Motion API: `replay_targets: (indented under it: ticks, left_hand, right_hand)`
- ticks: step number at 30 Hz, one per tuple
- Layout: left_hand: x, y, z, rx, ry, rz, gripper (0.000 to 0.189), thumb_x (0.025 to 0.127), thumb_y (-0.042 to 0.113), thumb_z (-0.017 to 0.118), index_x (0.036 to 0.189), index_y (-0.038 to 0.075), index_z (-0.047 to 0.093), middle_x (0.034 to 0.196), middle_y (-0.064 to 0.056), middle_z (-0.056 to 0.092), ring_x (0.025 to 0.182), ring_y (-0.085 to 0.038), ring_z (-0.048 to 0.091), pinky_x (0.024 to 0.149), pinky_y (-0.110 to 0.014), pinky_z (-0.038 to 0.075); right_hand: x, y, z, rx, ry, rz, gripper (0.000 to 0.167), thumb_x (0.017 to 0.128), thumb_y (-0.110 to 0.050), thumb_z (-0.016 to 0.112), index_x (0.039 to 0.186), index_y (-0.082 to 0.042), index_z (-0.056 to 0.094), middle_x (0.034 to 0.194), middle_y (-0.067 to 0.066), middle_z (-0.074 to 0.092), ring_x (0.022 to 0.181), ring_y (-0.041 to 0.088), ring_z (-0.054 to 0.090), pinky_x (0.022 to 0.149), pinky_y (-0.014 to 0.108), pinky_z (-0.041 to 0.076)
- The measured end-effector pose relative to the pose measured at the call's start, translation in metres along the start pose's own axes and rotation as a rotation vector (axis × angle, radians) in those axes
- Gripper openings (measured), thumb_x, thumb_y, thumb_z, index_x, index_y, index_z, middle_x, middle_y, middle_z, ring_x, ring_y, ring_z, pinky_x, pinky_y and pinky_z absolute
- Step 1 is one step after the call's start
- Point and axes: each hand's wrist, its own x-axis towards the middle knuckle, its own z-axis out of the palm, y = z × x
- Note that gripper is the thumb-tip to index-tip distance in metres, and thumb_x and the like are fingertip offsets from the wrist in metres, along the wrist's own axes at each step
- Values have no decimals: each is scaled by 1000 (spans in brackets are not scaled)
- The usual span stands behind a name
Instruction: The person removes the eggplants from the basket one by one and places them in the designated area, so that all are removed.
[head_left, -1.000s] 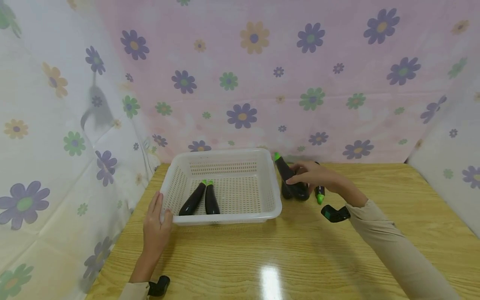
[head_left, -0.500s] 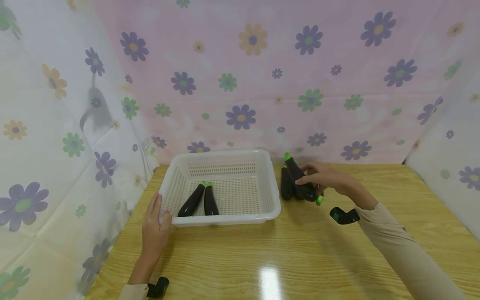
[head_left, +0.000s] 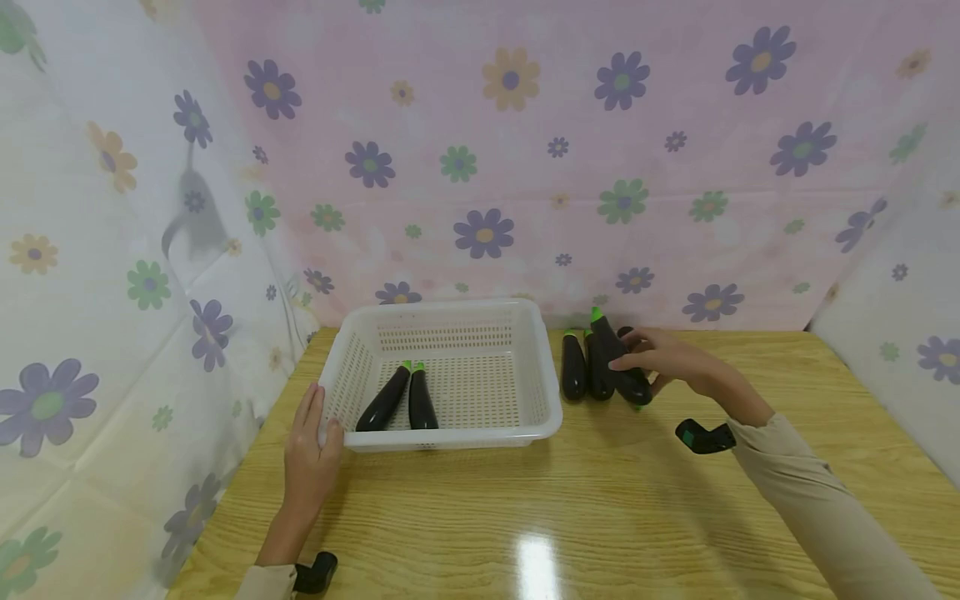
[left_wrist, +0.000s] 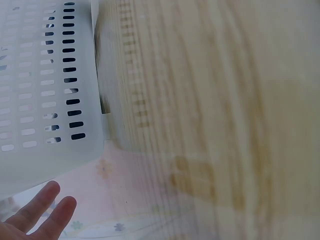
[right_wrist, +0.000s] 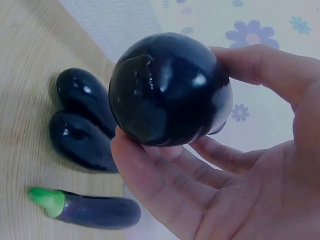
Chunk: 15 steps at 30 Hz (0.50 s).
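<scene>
Fingers (right_wrist: 155, 187) and thumb of the right hand (head_left: 663, 354) were curled round a held eggplant (right_wrist: 170, 90), parted only as wide as its body, its green stem pointing toward the flowered cloth (head_left: 487, 175). It was over the table (head_left: 465, 517), right of the white basket (head_left: 450, 439); whether it touched anything below could not be told. Three loose eggplants (head_left: 573, 371) lay on the table there, two side by side and one turned stem-end the other way. Two more, the inside eggplants (head_left: 385, 402), lay in the basket's left half. Left hand (head_left: 309, 454) fingers rested fairly straight at the basket's near left corner. Work looked partway along: two inside, four outside, with the held one not yet set down.
</scene>
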Motion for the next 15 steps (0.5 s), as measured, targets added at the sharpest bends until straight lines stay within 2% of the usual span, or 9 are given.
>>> replay_targets:
  ticks: [7, 11, 15]
  left_hand:
    - [0, 0, -1, -1, 2, 3, 56, 97, 5, 52, 150, -10, 46, 158, -27, 43, 139, -50, 47, 100, -67, 43]
    - [1, -1, 0, -1, 4, 5, 56, 97, 5, 52, 150, -11, 46, 158, -27, 43, 139, -50, 47, 101, -68, 43]
    - [1, -2, 1, 1, 5, 9, 55, 97, 5, 52, 150, -10, 46, 158, -26, 44, 141, -49, 46, 101, -67, 42]
  right_hand:
    - [1, 10, -3, -7, 9, -14, 84, 102, -35, 63, 158, 11, 20, 160, 40, 22, 117, 38, 60, 79, 43, 60]
    - [1, 15, -6, -7, 13, -13, 87, 102, -35, 62, 159, 10, 16, 161, 40, 17, 122, 43, 56, 79, 43, 60]
    - [1, 19, -7, 0, 20, 13, 84, 102, -35, 62, 158, 9, 19, 161, 39, 16, 118, 41, 55, 79, 44, 60]
